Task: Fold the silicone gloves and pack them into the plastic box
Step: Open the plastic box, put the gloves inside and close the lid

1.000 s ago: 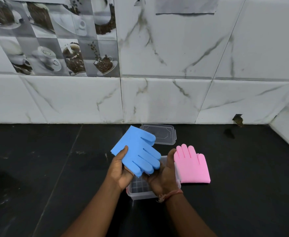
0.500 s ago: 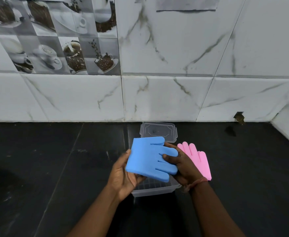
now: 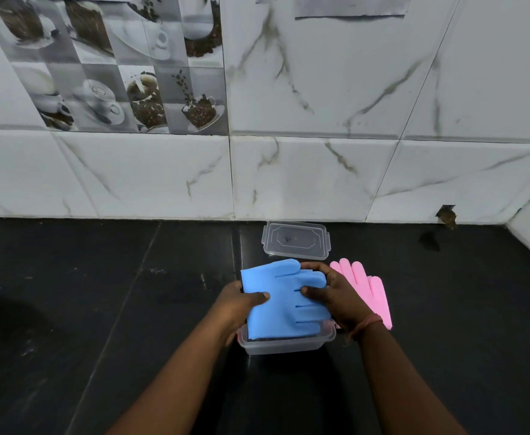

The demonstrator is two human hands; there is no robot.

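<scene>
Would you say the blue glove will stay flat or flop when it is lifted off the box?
Probably floppy: the blue glove is thin and already bends over the plastic box rim where the left hand and right hand grip it. Its fingers are slit apart, so they would likely droop separately. It seems light, since a thumb pinch at each end carries it.

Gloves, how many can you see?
2. The blue glove is held by both hands over the plastic box. The pink glove lies on the counter right of it, partly behind the right hand. Others may be hidden.
</scene>
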